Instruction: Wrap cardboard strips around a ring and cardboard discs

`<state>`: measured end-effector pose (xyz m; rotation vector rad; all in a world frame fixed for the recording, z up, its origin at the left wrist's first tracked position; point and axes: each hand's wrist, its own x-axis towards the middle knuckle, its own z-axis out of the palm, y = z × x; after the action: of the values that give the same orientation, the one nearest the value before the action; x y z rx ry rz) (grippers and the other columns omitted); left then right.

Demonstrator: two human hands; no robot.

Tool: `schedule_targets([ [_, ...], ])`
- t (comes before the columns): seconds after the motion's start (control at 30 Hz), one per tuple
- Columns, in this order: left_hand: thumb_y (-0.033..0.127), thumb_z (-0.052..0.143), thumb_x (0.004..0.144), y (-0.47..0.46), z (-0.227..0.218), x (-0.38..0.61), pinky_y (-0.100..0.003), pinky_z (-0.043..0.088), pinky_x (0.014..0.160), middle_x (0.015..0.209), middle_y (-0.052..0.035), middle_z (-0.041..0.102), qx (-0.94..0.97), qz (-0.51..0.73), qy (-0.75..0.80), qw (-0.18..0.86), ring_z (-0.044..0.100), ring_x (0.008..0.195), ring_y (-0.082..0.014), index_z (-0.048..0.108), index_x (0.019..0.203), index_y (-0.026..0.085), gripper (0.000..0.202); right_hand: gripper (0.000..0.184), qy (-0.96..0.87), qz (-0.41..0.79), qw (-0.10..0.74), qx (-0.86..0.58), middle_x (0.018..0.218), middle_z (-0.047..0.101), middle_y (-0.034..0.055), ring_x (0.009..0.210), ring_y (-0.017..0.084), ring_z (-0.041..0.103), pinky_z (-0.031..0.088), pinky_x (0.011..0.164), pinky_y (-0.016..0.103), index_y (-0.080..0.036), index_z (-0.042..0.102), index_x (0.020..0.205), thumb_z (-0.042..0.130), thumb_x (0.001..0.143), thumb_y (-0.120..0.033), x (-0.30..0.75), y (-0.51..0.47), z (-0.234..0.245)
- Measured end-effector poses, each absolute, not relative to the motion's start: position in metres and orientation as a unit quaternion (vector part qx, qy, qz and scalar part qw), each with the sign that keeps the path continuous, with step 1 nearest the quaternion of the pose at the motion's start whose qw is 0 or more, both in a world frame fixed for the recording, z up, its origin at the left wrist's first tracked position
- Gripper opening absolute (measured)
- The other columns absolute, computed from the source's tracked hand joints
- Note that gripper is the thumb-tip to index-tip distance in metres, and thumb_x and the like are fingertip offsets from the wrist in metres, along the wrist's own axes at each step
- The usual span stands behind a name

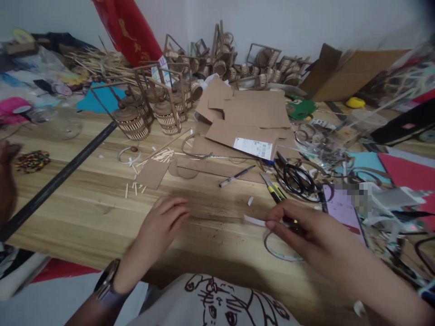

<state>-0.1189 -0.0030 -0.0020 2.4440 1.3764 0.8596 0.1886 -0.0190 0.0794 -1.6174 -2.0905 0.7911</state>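
My left hand [159, 224] rests on the wooden table [84, 199], fingers stretched out flat over the end of a long thin brown strip [217, 218]. My right hand [302, 233] pinches the strip's other end, where a small white piece [254, 220] shows at the fingertips. A thin white ring [280, 253] lies under that hand. A yellow-handled cutter [273, 189] lies just beyond the right hand's fingers.
Black scissors [299, 179], a pen [237, 176], flat cardboard sheets [244, 117] and small woven bamboo lanterns [149, 113] lie farther back. A phone [341, 210] is on the right. A black bar [57, 179] crosses the left side. Another person's hand [7, 181] is at the left edge.
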Motion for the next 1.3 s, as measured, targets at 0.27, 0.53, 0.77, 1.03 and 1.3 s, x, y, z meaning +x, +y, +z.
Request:
schedule_targets([
  [0.27, 0.013, 0.049, 0.095, -0.004, -0.042, -0.119, -0.036, 0.052, 0.085, 0.095, -0.0071, 0.072, 0.851, 0.165, 0.473, 0.160, 0.063, 0.091, -0.0217, 0.071, 0.093, 0.017, 0.022, 0.016, -0.743, 0.434, 0.034, -0.509, 0.063, 0.060, -0.0022, 0.058, 0.012, 0.050, 0.034, 0.051, 0.022, -0.019, 0.065, 0.074, 0.054, 0.082, -0.027, 0.126, 0.023, 0.054],
  [0.53, 0.012, 0.048, 0.093, -0.009, -0.039, -0.119, -0.033, 0.051, 0.079, 0.088, -0.0049, 0.069, 0.827, 0.175, 0.497, 0.197, 0.062, 0.087, -0.0212, 0.066, 0.086, 0.019, 0.020, 0.022, -0.713, 0.503, 0.054, -0.486, 0.061, 0.051, -0.0043, 0.059, 0.011, 0.044, 0.033, 0.056, 0.024, -0.019, 0.063, 0.070, 0.055, 0.079, -0.037, 0.143, 0.057, 0.039],
  [0.77, 0.010, 0.047, 0.094, -0.004, -0.021, -0.113, -0.030, 0.050, 0.080, 0.088, -0.0028, 0.069, 0.837, 0.232, 0.444, 0.219, 0.063, 0.087, -0.0182, 0.062, 0.086, 0.018, 0.018, 0.033, -0.621, 0.568, 0.083, -0.533, 0.060, 0.044, -0.0061, 0.055, 0.009, 0.033, 0.026, 0.052, 0.023, -0.019, 0.059, 0.070, 0.068, 0.071, -0.051, 0.180, 0.054, 0.065],
  [1.03, 0.011, 0.046, 0.095, -0.005, -0.025, -0.110, -0.030, 0.050, 0.082, 0.090, -0.0033, 0.070, 0.845, 0.205, 0.436, 0.232, 0.063, 0.088, -0.0189, 0.063, 0.087, 0.019, 0.020, 0.031, -0.622, 0.571, 0.081, -0.529, 0.059, 0.039, -0.0067, 0.053, 0.009, 0.028, 0.022, 0.050, 0.025, -0.019, 0.059, 0.072, 0.062, 0.078, -0.049, 0.178, 0.045, 0.053],
  [1.3, 0.013, 0.047, 0.092, -0.008, -0.035, -0.105, -0.034, 0.051, 0.081, 0.091, -0.0049, 0.069, 0.824, 0.150, 0.484, 0.252, 0.063, 0.090, -0.0221, 0.062, 0.089, 0.019, 0.017, 0.018, -0.673, 0.534, 0.036, -0.510, 0.062, 0.052, -0.0043, 0.058, 0.011, 0.045, 0.033, 0.054, 0.023, -0.017, 0.062, 0.074, 0.055, 0.081, -0.032, 0.134, 0.031, 0.025],
])
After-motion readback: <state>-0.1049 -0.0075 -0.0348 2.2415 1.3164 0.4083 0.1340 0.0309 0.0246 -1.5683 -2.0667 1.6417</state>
